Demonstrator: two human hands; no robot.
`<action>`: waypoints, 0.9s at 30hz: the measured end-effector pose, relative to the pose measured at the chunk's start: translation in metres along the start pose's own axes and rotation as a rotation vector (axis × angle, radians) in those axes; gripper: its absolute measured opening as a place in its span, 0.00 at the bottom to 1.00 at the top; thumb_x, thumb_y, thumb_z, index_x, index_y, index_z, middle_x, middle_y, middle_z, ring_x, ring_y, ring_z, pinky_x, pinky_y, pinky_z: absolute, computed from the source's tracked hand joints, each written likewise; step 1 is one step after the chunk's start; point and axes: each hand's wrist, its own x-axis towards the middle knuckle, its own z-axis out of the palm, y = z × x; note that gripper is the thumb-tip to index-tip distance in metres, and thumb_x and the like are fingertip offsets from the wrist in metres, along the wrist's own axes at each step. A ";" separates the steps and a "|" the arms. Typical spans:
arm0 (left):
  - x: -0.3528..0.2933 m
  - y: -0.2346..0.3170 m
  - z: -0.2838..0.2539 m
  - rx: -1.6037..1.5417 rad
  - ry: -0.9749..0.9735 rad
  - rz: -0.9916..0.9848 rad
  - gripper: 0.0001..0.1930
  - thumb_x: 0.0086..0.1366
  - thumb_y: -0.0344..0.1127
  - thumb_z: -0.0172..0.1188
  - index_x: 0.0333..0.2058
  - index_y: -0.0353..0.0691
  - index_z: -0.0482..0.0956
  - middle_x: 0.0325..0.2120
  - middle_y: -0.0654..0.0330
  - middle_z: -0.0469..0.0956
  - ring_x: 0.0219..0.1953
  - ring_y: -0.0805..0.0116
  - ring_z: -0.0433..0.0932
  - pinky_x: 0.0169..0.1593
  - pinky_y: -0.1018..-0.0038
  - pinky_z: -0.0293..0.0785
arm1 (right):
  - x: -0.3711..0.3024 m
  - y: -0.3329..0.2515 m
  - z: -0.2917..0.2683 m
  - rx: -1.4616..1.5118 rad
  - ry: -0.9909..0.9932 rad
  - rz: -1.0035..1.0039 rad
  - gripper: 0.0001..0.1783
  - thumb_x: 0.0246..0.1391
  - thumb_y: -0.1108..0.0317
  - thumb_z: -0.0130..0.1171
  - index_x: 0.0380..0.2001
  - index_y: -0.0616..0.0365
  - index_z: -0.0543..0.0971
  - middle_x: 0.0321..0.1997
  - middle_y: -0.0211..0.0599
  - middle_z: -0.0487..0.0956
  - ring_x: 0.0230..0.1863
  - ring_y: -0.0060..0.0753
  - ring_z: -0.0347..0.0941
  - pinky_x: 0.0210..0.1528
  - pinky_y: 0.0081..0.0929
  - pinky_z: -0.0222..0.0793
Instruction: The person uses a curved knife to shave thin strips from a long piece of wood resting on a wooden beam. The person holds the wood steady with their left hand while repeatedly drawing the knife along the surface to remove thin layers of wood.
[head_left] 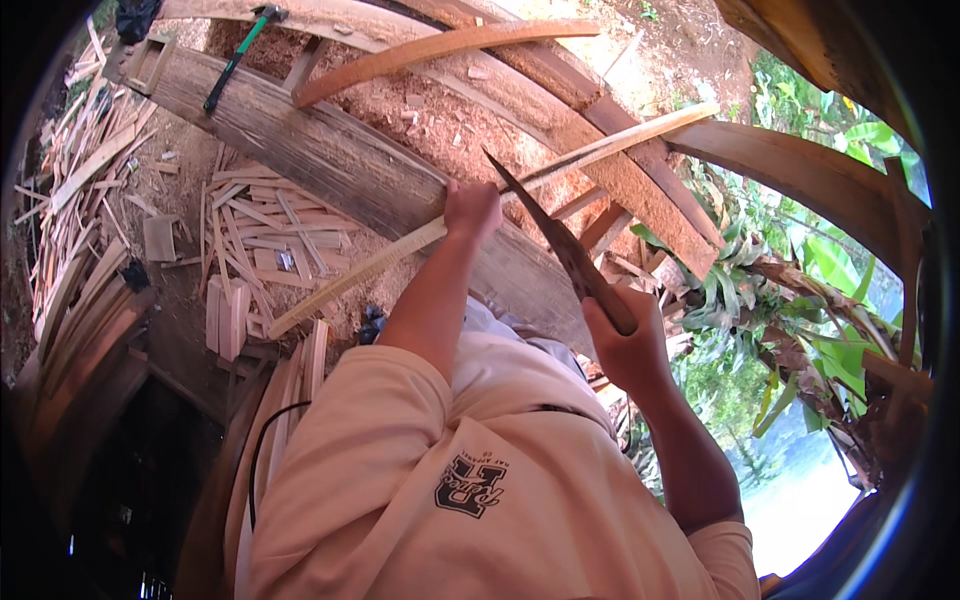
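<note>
My left hand (472, 210) is closed round the middle of a long, pale wooden strip (355, 280). The strip slants from lower left to upper right, over a wide weathered plank (330, 165). My right hand (630, 338) grips the handle of a machete (545, 222) with a dark, pointed blade. Its blade reaches up and left, and near its tip it overlaps the strip just right of my left hand; whether the two touch I cannot tell. Part of the strip is hidden under my left fingers.
A claw hammer (238, 62) with a green handle lies at the plank's far left end. Beyond the plank are curved boards (440, 48) and sawdust. Wood offcuts (275, 225) are heaped at left. Green plants (850, 250) grow at right.
</note>
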 end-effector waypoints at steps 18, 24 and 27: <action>-0.004 0.001 -0.009 -0.098 -0.045 0.037 0.07 0.59 0.33 0.63 0.25 0.44 0.88 0.24 0.52 0.87 0.29 0.55 0.88 0.61 0.49 0.69 | 0.158 0.032 0.086 0.062 0.078 -0.099 0.13 0.58 0.65 0.66 0.30 0.68 0.84 0.19 0.46 0.77 0.22 0.30 0.74 0.29 0.40 0.68; -0.004 0.001 0.005 -0.137 0.050 -0.009 0.10 0.64 0.38 0.65 0.38 0.39 0.87 0.36 0.48 0.88 0.48 0.53 0.87 0.76 0.47 0.56 | 0.149 0.068 0.079 0.047 -0.034 -0.194 0.12 0.63 0.63 0.67 0.33 0.64 0.86 0.20 0.30 0.78 0.24 0.18 0.70 0.27 0.30 0.65; -0.015 0.002 0.018 -0.059 0.294 -0.035 0.18 0.66 0.42 0.67 0.45 0.32 0.84 0.51 0.43 0.83 0.65 0.50 0.75 0.77 0.46 0.55 | 0.148 0.075 0.077 0.007 -0.034 -0.307 0.11 0.62 0.64 0.67 0.31 0.63 0.84 0.17 0.33 0.74 0.21 0.21 0.67 0.25 0.32 0.62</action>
